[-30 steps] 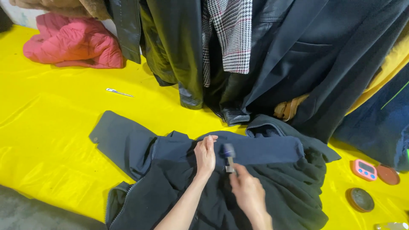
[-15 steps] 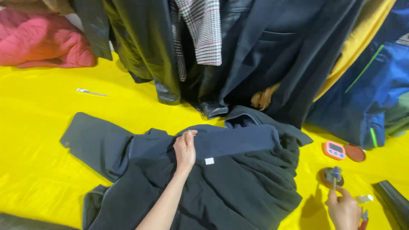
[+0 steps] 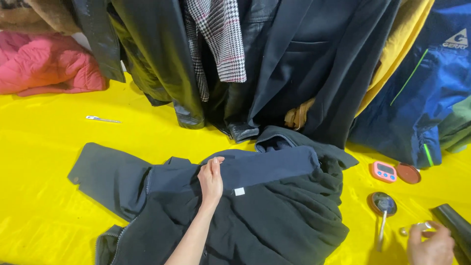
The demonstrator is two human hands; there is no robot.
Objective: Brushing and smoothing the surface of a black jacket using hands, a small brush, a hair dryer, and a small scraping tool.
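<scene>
Pressing jacket [image 3: 255, 216] with flat, fingers-together left hand [image 3: 211, 179] | right hand [image 3: 431, 243], 4 o'clock, pinching small silvery thing [image 3: 426, 226] | jacket spread, inside-out, unfolded.

A dark jacket [image 3: 235, 216] is spread on the yellow surface [image 3: 44, 196], and the left hand [image 3: 211, 180] is laid flat on its navy collar band, beside a small white tag [image 3: 239, 191]. At the lower right, a small silvery object [image 3: 417, 227] is touched by the right hand [image 3: 432, 245], near a black tube [image 3: 454, 223]. A pink timer [image 3: 384, 172] is seen just beyond.
</scene>
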